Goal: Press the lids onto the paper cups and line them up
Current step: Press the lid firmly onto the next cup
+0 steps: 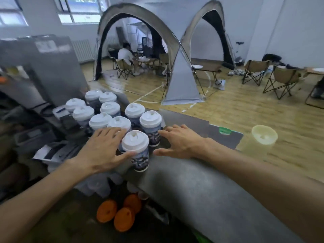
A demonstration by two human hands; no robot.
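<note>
As both open hands flank it, nearest lidded cup (139, 152) on counter (192, 190).

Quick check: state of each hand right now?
Left hand: open, fingers straight beside the nearest white-lidded printed paper cup.
Right hand: open, fingers spread, holding nothing.

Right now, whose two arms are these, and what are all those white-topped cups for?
There is one picture, taken by a camera worn on a person's head, so the arms are that person's own. The left hand and right hand are spread open on either side of the nearest white-lidded printed paper cup; neither has a grip on anything. Behind it stand more lidded cups, clustered on a grey counter. A pale yellow translucent cup stands apart at the right. Orange round lids lie lower down.
</note>
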